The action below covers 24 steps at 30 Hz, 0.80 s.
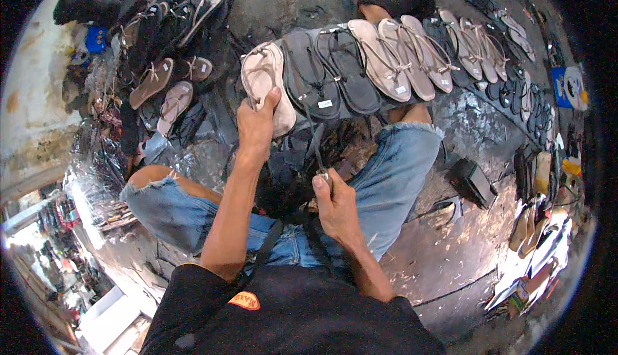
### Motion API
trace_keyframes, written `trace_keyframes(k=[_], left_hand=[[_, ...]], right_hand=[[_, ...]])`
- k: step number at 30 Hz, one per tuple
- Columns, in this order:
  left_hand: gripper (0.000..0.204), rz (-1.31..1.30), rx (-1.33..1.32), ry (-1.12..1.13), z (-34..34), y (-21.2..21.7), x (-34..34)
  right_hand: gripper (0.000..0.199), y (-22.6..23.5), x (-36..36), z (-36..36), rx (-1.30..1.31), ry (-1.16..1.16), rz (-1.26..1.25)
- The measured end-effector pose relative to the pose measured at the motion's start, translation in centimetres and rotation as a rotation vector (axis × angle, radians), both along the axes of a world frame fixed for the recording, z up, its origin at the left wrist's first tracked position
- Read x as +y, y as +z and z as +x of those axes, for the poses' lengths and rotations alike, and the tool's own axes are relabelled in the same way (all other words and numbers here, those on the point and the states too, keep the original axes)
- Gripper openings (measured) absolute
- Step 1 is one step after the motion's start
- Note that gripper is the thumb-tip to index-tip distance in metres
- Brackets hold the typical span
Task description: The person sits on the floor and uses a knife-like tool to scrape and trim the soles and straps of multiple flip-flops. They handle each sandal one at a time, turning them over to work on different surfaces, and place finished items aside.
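Note:
My left hand is closed round the heel end of a beige thong sandal, its thumb lying on the insole. A second pale sole edge shows behind that sandal; whether it is a separate one I cannot tell. Lower and to the right, my right hand is a fist, thumb up, round the handle of a long thin dark tool. Its narrow shaft points up toward a black sandal just right of the beige one, and I cannot make out whether they touch. The handle is mostly hidden by my fingers.
Black sandals and beige sandals line a low bench beyond my knees. More sandals lie at the left. A black block-shaped object stands on the floor right of my knee. A blue box sits far right.

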<state>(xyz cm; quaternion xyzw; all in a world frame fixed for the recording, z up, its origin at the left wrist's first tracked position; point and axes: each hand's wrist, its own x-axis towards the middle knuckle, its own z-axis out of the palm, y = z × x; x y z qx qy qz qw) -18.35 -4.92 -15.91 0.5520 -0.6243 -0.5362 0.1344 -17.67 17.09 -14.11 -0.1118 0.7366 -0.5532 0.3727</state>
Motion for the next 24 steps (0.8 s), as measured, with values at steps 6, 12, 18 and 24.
trace_keyframes(k=[6,12,18,24], left_hand=[[0.046,0.116,0.175,0.019,0.0,-0.6,-0.2],[0.038,0.190,0.183,0.027,0.5,-0.8,0.1],[0.034,0.438,0.198,0.071,0.8,-0.1,0.8],[0.031,0.545,0.225,0.099,1.2,-0.9,0.6]], right_hand=[[0.044,-2.4,-1.7,-0.5,0.048,0.083,0.068],[0.055,-3.7,-4.0,-3.1,0.034,0.137,0.139],[0.052,-8.0,-6.5,-4.1,0.124,0.132,0.089],[0.049,-15.8,-8.7,-3.6,0.376,0.153,0.280]])
